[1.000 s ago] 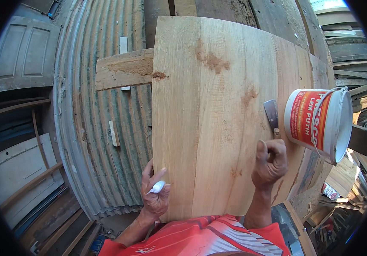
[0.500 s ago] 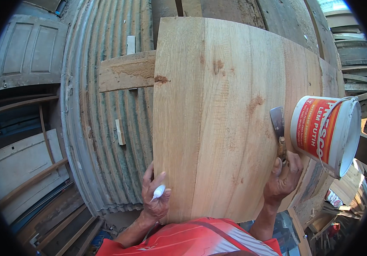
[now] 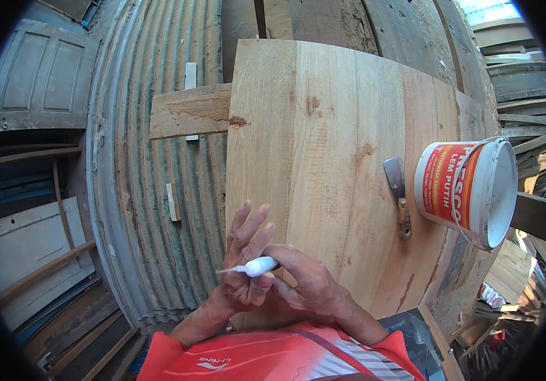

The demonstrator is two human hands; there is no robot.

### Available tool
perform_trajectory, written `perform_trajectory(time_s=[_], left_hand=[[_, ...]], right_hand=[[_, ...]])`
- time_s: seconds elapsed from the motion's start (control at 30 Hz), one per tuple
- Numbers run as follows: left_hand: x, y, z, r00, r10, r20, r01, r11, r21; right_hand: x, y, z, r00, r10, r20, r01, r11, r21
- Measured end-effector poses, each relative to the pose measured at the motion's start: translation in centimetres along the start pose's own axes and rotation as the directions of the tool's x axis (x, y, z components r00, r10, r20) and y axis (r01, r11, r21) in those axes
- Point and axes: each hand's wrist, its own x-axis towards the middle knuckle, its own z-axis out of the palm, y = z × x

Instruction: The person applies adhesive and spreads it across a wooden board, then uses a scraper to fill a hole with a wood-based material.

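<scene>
A small white squeeze bottle [image 3: 261,266] with a thin pointed nozzle is between my two hands near my body. My right hand [image 3: 314,282] is closed, its fingers and thumb on the bottle's right end. My left hand [image 3: 241,260] has its fingers stretched up and apart, with the bottle across the front of its palm and its thumb just below. Beneath both hands spreads a broad wooden panel [image 3: 323,159] of joined boards, with brown marks. A putty knife [image 3: 400,197] with a worn wooden handle lies on the panel's right side.
A white bucket [image 3: 466,193] with a red and orange label lies tipped on its side at the right. Corrugated metal sheeting [image 3: 133,159] runs along the left, with a short board [image 3: 187,111] and small wood strips. Old doors [image 3: 41,73] and scrap timber [image 3: 527,127] surround the workplace.
My right hand has let go of the putty knife, which now lies on the panel, and moved left to the bottle. The left hand's fingers have straightened. The view has shifted slightly.
</scene>
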Motion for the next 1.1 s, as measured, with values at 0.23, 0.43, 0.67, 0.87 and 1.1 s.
perform_trajectory(time_s=[0.23,0.43,0.67,0.87,1.1], left_hand=[[4.2,-0.3,-0.6,0.998,0.052,0.046,-0.062,0.971,0.232],[2.4,-1.9,-0.4,0.987,-0.102,-0.122,0.156,0.764,0.626],[1.5,-4.0,0.0,0.972,-0.131,-0.193,0.202,0.889,0.412],[1.5,-4.1,0.0,0.969,-0.128,-0.213,0.200,0.911,0.360],[1.5,-4.4,0.0,0.968,-0.122,-0.220,0.194,0.918,0.345]], right_hand=[[1.7,1.4,-2.2,0.945,0.245,-0.217,-0.109,0.860,0.499],[6.8,4.3,-5.0,0.781,0.206,-0.589,-0.128,0.977,0.172],[9.5,7.5,-5.2,0.735,-0.027,-0.678,-0.191,0.951,-0.244],[10.3,7.7,-4.8,0.727,-0.099,-0.679,-0.193,0.920,-0.340],[10.5,7.7,-4.6,0.732,-0.122,-0.671,-0.207,0.897,-0.389]])
